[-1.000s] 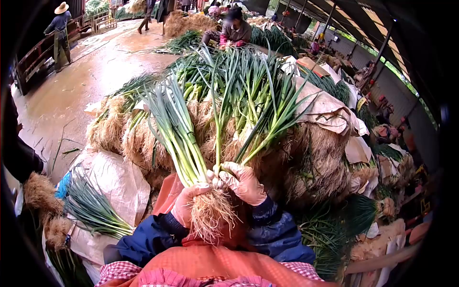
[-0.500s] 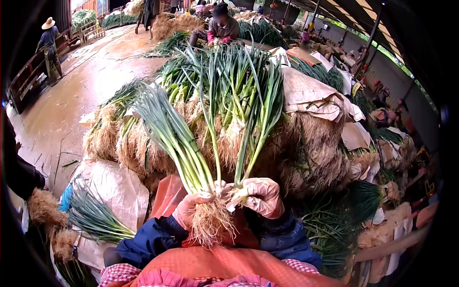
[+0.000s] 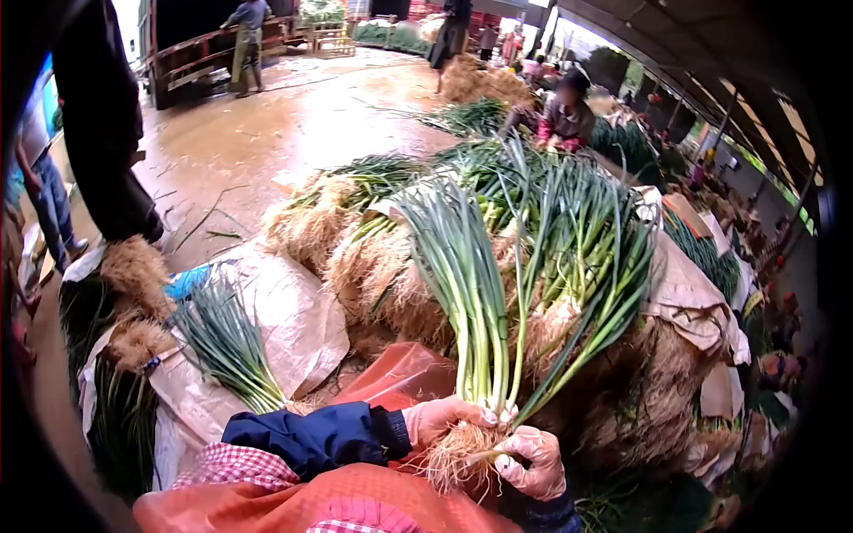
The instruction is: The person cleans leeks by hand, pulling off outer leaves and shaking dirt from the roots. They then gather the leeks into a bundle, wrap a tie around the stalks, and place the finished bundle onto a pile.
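My left hand [image 3: 442, 418], in a pale rubber glove over a dark blue sleeve, grips a bunch of green onions [image 3: 471, 293] just above its tangled roots [image 3: 455, 455]. The long green leaves stand upright and fan out. My right hand [image 3: 534, 461], gloved the same way, holds the base of a few more stalks [image 3: 591, 329] pressed against the bunch, its fingers touching the roots. An orange apron [image 3: 293, 502] covers my lap below.
A large heap of rooted green onions [image 3: 355, 258] lies ahead on tan sacking [image 3: 284, 311]. More bundles [image 3: 227, 342] lie at the left. A seated person [image 3: 564, 115] works beyond the heap. Other people stand on the wet concrete floor [image 3: 258, 133].
The camera has swung left, so the bunch now sits right of centre. My right hand has dropped lower beside the roots. The bunch stays gripped in my left hand.
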The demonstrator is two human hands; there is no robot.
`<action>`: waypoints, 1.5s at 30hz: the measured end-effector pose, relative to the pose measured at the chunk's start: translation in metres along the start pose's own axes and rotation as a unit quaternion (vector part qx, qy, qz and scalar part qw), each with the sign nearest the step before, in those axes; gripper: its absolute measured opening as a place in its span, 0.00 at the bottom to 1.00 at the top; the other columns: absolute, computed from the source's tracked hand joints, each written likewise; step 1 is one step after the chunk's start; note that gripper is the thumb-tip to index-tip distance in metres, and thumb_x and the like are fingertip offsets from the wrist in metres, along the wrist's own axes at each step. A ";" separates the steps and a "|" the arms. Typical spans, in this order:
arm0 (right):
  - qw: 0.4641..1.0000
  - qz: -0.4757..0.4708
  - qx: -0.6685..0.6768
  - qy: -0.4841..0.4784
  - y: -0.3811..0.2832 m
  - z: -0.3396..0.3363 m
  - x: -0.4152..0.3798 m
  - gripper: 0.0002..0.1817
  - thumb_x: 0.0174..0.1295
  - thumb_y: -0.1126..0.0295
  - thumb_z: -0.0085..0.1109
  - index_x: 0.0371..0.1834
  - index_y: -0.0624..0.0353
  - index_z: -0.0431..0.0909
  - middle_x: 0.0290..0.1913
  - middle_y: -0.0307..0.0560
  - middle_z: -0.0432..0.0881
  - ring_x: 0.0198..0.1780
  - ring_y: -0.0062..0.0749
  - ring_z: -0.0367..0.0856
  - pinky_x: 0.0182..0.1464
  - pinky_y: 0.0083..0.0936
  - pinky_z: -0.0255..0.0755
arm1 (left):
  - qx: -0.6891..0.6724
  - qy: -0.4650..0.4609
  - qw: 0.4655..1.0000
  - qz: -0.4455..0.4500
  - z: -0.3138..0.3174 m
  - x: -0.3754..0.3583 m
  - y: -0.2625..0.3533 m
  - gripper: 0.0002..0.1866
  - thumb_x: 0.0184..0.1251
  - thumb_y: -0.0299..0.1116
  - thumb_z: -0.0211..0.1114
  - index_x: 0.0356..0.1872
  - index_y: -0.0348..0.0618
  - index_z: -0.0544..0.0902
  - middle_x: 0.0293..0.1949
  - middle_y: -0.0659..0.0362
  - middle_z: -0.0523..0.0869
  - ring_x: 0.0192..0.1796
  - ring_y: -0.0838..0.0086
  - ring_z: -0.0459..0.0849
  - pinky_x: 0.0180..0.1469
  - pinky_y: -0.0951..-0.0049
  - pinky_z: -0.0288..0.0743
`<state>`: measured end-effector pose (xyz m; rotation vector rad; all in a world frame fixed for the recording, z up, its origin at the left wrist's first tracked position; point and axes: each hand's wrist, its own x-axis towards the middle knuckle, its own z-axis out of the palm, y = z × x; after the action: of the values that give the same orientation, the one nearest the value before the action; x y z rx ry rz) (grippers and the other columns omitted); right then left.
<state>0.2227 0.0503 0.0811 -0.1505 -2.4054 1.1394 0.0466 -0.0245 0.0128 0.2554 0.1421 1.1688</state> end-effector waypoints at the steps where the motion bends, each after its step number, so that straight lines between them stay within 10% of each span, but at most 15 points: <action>1: 0.999 0.032 0.014 0.001 -0.005 0.000 0.000 0.09 0.47 0.66 0.61 0.22 0.62 0.79 0.20 0.47 0.78 0.20 0.36 0.75 0.26 0.28 0.69 | 0.016 0.015 1.000 0.005 -0.006 0.001 -0.007 0.20 0.57 0.20 0.61 0.53 0.34 0.75 0.48 0.53 0.82 0.50 0.69 0.82 0.55 0.69 0.75; 12: 0.986 0.093 0.113 0.085 0.002 0.005 -0.005 0.20 0.52 0.56 0.61 0.17 0.65 0.80 0.15 0.41 0.77 0.16 0.21 0.72 0.22 0.16 0.65 | -0.052 0.044 0.997 0.019 -0.046 0.015 -0.031 0.20 0.53 0.18 0.63 0.50 0.33 0.75 0.49 0.51 0.81 0.52 0.68 0.80 0.58 0.71 0.74; 15: 0.971 0.227 0.071 0.009 0.030 -0.029 -0.066 0.18 0.62 0.68 0.53 0.55 0.59 0.76 0.36 0.46 0.84 0.31 0.23 0.79 0.28 0.15 0.68 | -0.027 0.021 0.997 0.065 -0.025 0.008 -0.013 0.20 0.52 0.19 0.63 0.50 0.32 0.75 0.50 0.51 0.81 0.55 0.68 0.78 0.62 0.72 0.69; 17: 0.916 0.341 0.099 0.187 0.081 -0.039 -0.133 0.17 0.62 0.71 0.52 0.54 0.62 0.76 0.39 0.46 0.84 0.26 0.21 0.78 0.27 0.13 0.67 | -0.040 0.002 0.994 0.098 -0.018 0.001 0.001 0.19 0.54 0.22 0.63 0.49 0.32 0.76 0.50 0.53 0.80 0.57 0.70 0.77 0.64 0.73 0.65; 23: 0.859 0.473 0.156 0.120 0.048 -0.014 -0.105 0.18 0.64 0.72 0.49 0.57 0.64 0.72 0.38 0.49 0.83 0.26 0.21 0.79 0.25 0.10 0.66 | -0.077 0.010 0.996 0.051 -0.021 0.010 -0.008 0.21 0.54 0.21 0.63 0.52 0.33 0.75 0.50 0.53 0.81 0.54 0.71 0.78 0.61 0.74 0.69; 26: 0.855 0.366 0.319 0.185 0.045 -0.035 -0.016 0.18 0.66 0.69 0.47 0.57 0.65 0.70 0.36 0.53 0.81 0.29 0.32 0.80 0.31 0.16 0.74 | -0.006 0.059 0.998 0.038 -0.046 0.020 -0.029 0.21 0.53 0.20 0.63 0.52 0.34 0.76 0.50 0.53 0.82 0.53 0.72 0.79 0.58 0.76 0.71; 28: 0.890 0.223 0.262 0.299 0.079 -0.025 0.022 0.17 0.69 0.59 0.50 0.52 0.60 0.72 0.25 0.31 0.75 0.21 0.08 0.66 0.16 0.08 0.52 | 0.034 0.066 0.996 0.047 -0.037 0.014 -0.032 0.22 0.52 0.20 0.63 0.51 0.34 0.76 0.49 0.54 0.82 0.52 0.72 0.80 0.57 0.76 0.71; 30: 0.901 0.097 -0.003 0.423 0.113 -0.022 0.045 0.16 0.69 0.61 0.50 0.49 0.63 0.73 0.27 0.35 0.76 0.23 0.13 0.69 0.21 0.13 0.60 | 0.046 0.062 0.994 0.071 -0.039 0.017 -0.033 0.22 0.52 0.20 0.64 0.52 0.34 0.76 0.48 0.54 0.82 0.51 0.73 0.80 0.56 0.76 0.72; 34: 0.887 0.183 0.050 0.421 0.127 0.002 0.033 0.17 0.68 0.63 0.51 0.46 0.69 0.75 0.33 0.43 0.81 0.31 0.20 0.77 0.31 0.19 0.71 | 0.032 0.089 0.989 0.111 -0.017 0.023 -0.031 0.14 0.56 0.23 0.64 0.46 0.36 0.78 0.37 0.57 0.85 0.36 0.76 0.84 0.41 0.78 0.79; 35: 0.888 0.210 0.058 0.404 0.123 0.014 0.019 0.17 0.68 0.63 0.51 0.46 0.69 0.75 0.33 0.44 0.81 0.31 0.21 0.77 0.31 0.19 0.71 | 0.003 0.121 0.986 0.111 -0.001 0.019 -0.027 0.13 0.57 0.24 0.63 0.44 0.36 0.78 0.30 0.60 0.84 0.22 0.84 0.80 0.19 0.90 0.71; 42: 0.830 0.467 0.063 0.300 0.109 0.054 -0.137 0.17 0.68 0.62 0.49 0.45 0.68 0.76 0.28 0.46 0.81 0.33 0.24 0.80 0.33 0.21 0.72 | 0.054 0.133 0.976 0.166 -0.011 0.020 -0.009 0.19 0.55 0.23 0.64 0.51 0.36 0.77 0.43 0.58 0.83 0.43 0.77 0.82 0.47 0.77 0.77; 43: 0.805 0.548 0.037 0.226 0.107 0.050 -0.157 0.17 0.68 0.61 0.48 0.45 0.68 0.76 0.27 0.46 0.81 0.33 0.25 0.80 0.33 0.22 0.72 | -0.023 0.106 0.989 0.096 -0.018 0.017 -0.004 0.20 0.57 0.22 0.62 0.52 0.36 0.76 0.45 0.56 0.82 0.45 0.75 0.81 0.50 0.75 0.76; 45: 0.752 0.548 -0.234 -0.281 0.085 0.026 -0.169 0.18 0.66 0.61 0.53 0.47 0.67 0.76 0.25 0.45 0.81 0.30 0.22 0.80 0.30 0.20 0.72 | -0.008 0.093 0.987 0.128 -0.007 0.018 0.006 0.20 0.56 0.23 0.62 0.52 0.36 0.74 0.49 0.54 0.80 0.52 0.70 0.79 0.57 0.70 0.74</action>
<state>0.3518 0.0375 -0.0590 -1.8274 -3.1456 0.9976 0.0466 -0.0049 0.0083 0.1522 0.2691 1.4490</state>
